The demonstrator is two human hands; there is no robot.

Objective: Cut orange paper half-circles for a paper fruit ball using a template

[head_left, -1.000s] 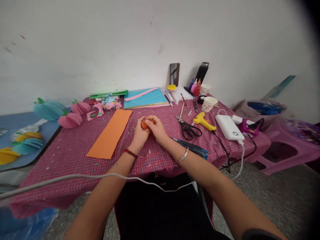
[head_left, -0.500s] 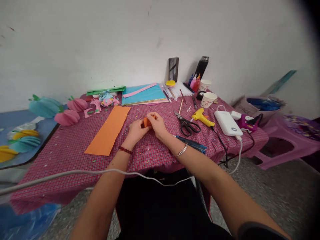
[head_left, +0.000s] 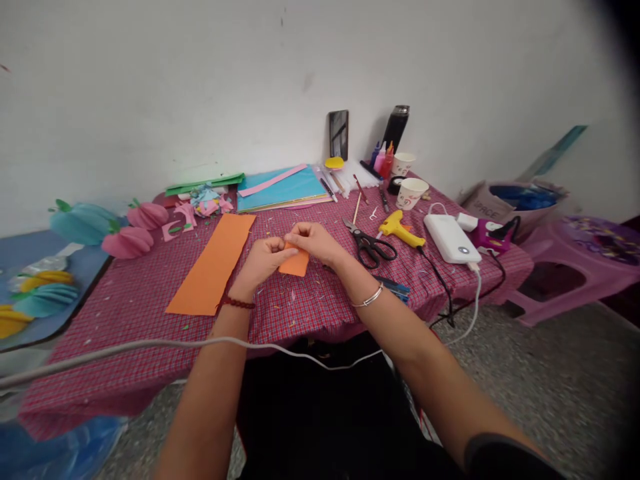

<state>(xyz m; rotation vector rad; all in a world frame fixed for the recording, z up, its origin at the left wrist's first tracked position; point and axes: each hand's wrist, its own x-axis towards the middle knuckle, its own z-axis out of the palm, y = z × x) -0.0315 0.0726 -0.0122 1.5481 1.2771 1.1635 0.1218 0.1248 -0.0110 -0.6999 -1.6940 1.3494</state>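
Observation:
A small orange piece of paper (head_left: pixel 295 264) is pinched between my two hands above the checked tablecloth. My left hand (head_left: pixel 263 261) grips its left upper edge with thumb and fingers. From above and the right, my right hand (head_left: pixel 314 240) closes on its top edge; the fingertips partly cover it. Left of my hands lies a long orange paper strip (head_left: pixel 213 265), flat on the cloth. Black-handled scissors (head_left: pixel 371 248) and a yellow glue gun (head_left: pixel 401 230) rest to the right of my right hand.
Blue paper sheets (head_left: pixel 285 188) and a phone (head_left: pixel 339 135) are at the back. Paper cups (head_left: pixel 412 193) and a white power bank (head_left: pixel 453 239) stand right. Folded paper pumpkins (head_left: pixel 127 241) sit at the left. A white cable (head_left: pixel 145 344) crosses low over my forearms.
The small orange paper has turned, so its flat face now shows below my fingers. Both hands still hold it. The whole view has shifted slightly.

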